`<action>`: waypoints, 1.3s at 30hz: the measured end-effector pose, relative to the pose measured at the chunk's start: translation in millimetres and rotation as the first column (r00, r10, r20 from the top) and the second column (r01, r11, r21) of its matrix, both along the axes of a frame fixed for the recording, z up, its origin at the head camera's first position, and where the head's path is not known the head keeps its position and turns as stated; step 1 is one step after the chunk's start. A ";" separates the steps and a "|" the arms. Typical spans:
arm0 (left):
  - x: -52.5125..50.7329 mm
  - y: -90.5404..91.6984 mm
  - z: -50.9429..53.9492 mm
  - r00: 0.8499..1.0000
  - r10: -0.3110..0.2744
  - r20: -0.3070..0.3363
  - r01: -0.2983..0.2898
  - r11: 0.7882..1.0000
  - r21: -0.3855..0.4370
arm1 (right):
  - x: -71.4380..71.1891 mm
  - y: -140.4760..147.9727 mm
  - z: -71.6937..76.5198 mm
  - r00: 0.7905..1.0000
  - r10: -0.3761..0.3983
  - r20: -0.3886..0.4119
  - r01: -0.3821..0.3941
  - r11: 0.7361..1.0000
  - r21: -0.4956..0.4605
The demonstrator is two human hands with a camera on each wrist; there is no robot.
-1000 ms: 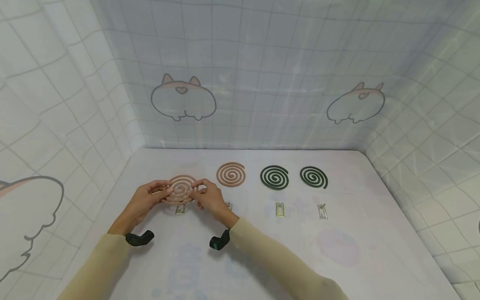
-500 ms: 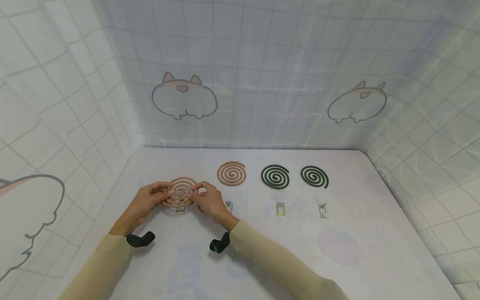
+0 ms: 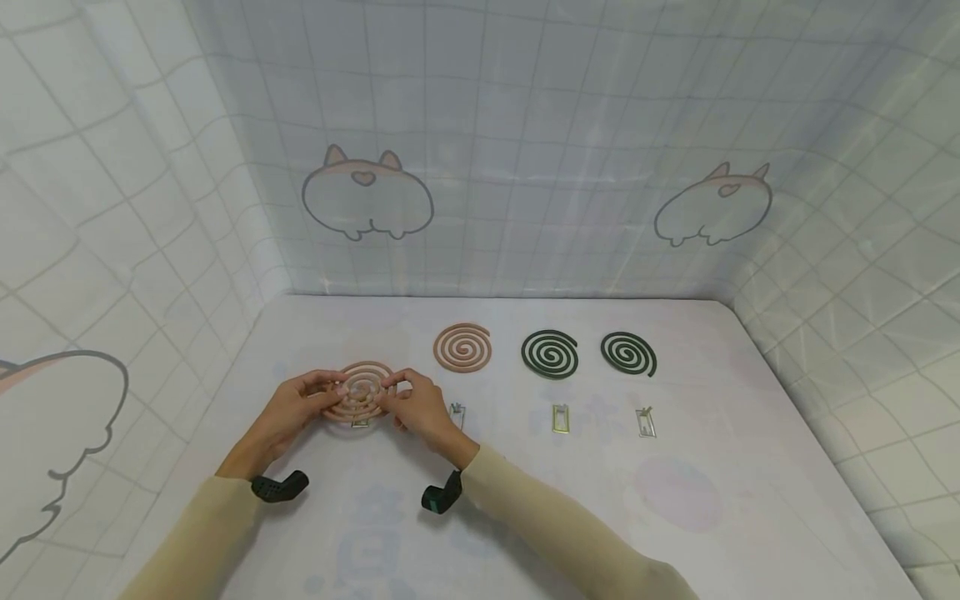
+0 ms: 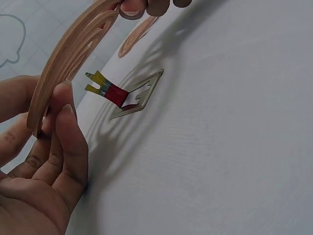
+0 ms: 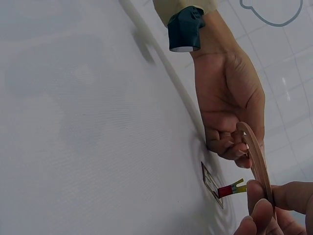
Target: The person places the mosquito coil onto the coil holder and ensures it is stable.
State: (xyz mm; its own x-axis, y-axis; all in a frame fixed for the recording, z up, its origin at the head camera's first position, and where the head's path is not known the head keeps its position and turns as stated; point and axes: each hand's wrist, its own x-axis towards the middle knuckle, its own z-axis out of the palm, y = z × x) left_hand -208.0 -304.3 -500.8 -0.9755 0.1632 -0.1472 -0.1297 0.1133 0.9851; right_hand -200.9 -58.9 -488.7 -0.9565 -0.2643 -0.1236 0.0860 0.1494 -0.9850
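Both hands hold a tan mosquito coil point(image 3: 365, 369) a little above the table. My left hand point(image 3: 302, 406) pinches its left rim between thumb and fingers, and my right hand point(image 3: 424, 406) pinches the right rim. Under the coil sits a small metal coil stand point(image 4: 142, 95) with an upright forked tab, red and yellow in the left wrist view. The tab points up toward the coil, with a gap between them in that view. From above, the coil hides most of this stand.
A second tan coil point(image 3: 462, 348) and two green coils, one point(image 3: 550, 354) beside the other point(image 3: 628, 354), lie along the back. In front of them rest more stands: one near the right hand point(image 3: 457, 414), a gold one point(image 3: 561, 418) and a silver one point(image 3: 646, 422).
Both hands have brought the held coil slightly toward the person, so it covers more of the stand below. The other coils and stands have stayed in place.
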 end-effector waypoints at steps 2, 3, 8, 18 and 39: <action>1.0 0.3 -0.6 1.000 -0.001 -0.003 0.001 1.000 0.007 | 0.7 0.5 -1.1 1.000 0.002 -0.003 -0.002 1.000 -0.001; 1.6 0.4 -0.7 1.000 -0.004 -0.006 0.004 1.000 0.009 | 1.0 0.7 -1.8 1.000 0.003 -0.003 -0.003 1.000 -0.001; 4.1 1.2 -0.4 1.000 -0.010 -0.001 0.010 1.000 0.002 | 3.5 2.3 -2.8 1.000 0.005 0.010 -0.005 1.000 -0.008; 8.3 1.7 3.8 0.999 -0.027 0.025 0.029 0.996 -0.085 | 5.8 5.7 -2.7 0.999 0.040 -0.012 -0.040 0.999 -0.011; 8.9 4.3 5.4 0.997 -0.024 0.073 0.032 0.995 -0.099 | 5.6 5.4 -3.2 0.998 0.065 0.005 -0.065 0.998 0.003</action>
State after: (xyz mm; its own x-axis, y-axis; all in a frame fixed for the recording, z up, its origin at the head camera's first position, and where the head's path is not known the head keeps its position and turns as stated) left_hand -199.1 -300.0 -495.4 -0.9571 0.1713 -0.2335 -0.1950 0.2149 0.9570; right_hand -195.4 -53.4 -491.8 -0.9365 -0.3258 -0.1294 0.0810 0.1579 -0.9841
